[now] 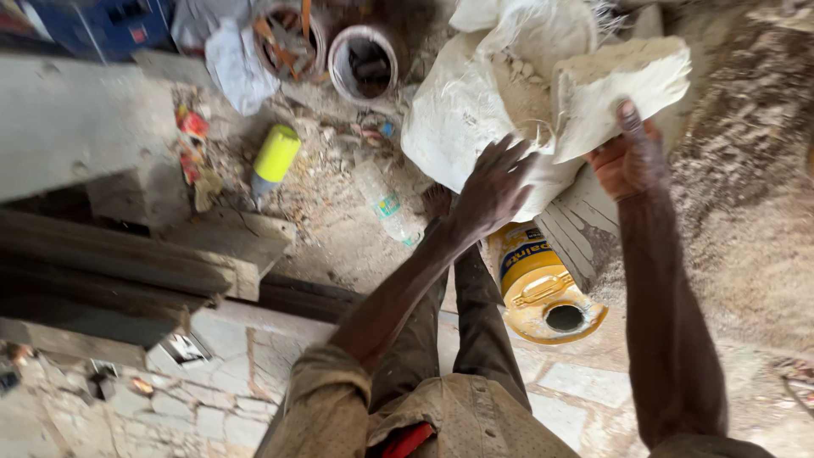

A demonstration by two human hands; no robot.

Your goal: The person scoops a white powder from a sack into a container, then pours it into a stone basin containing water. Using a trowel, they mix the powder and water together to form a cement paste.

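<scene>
At far left, grey slabs and dark timber planks lie stacked. A yellow-capped can and a clear plastic bottle rest on the debris-strewn floor. The left hand lies flat, fingers spread, against the white sack; it grips nothing. A yellow container lies on its side below the sack. The right hand clutches the sack's folded upper edge, thumb on top. Judgement: the sack is held but not yet off the ground, so the handling looks barely begun.
</scene>
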